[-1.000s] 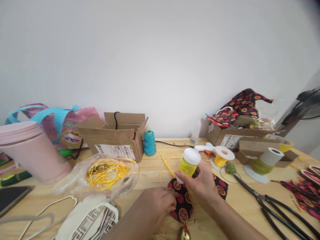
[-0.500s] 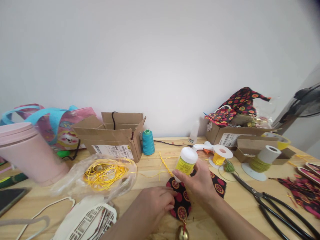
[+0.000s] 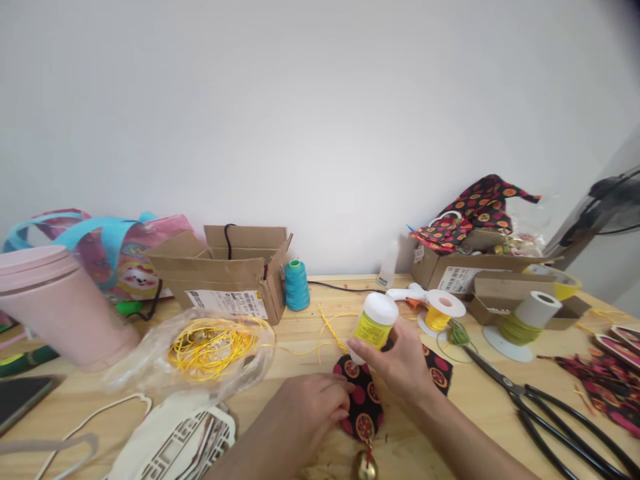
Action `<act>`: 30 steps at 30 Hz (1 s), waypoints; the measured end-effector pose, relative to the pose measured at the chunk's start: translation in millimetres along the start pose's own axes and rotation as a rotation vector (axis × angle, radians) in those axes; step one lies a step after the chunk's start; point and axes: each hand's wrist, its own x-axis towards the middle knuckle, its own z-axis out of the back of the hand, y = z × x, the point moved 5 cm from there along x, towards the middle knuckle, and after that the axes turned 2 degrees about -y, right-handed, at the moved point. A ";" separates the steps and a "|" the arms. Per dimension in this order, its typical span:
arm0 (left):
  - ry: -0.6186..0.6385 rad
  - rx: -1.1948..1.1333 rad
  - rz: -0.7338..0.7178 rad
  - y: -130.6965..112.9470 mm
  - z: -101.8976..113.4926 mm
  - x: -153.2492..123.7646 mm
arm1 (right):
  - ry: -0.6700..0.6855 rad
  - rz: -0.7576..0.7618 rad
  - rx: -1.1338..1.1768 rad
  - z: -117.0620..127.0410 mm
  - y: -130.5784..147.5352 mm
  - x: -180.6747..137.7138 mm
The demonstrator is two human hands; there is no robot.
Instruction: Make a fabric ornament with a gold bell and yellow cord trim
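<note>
My right hand (image 3: 407, 367) grips a white plastic bottle (image 3: 375, 325) with a yellow label. The bottle is tilted, its rounded white end upward, just above a patterned fabric ornament (image 3: 363, 407); its lower end is hard to make out. The ornament is black with red and orange round motifs, and a gold bell (image 3: 365, 465) hangs from its near end. At its left edge, my left hand (image 3: 315, 407) rests with bent fingers closed against the cloth. A braided yellow cord (image 3: 333, 329) runs from its far end. More patterned fabric (image 3: 440, 370) lies behind my right hand.
Black-handled scissors (image 3: 525, 393) lie at the right, near spools of yellow cord (image 3: 439, 317) and green cord (image 3: 523, 327). To the left are a bag of yellow cord (image 3: 213, 347), cut-out panels (image 3: 175, 437) and a pink tumbler (image 3: 65, 307). Cardboard boxes (image 3: 233, 277) stand along the wall.
The bottle and my right hand have shifted very slightly to the right. My left hand stays at the ornament's edge.
</note>
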 end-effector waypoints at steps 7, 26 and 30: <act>0.020 0.000 0.007 1.9 -2.3 -0.4 | 0.033 -0.047 0.051 -6.6 -7.7 -3.4; -0.226 -0.212 0.255 21.8 13.9 7.7 | -0.261 -0.551 0.974 -7.9 -51.4 6.7; -0.244 -0.186 0.321 24.4 9.3 19.3 | -0.283 -0.567 1.029 -6.9 -50.5 7.5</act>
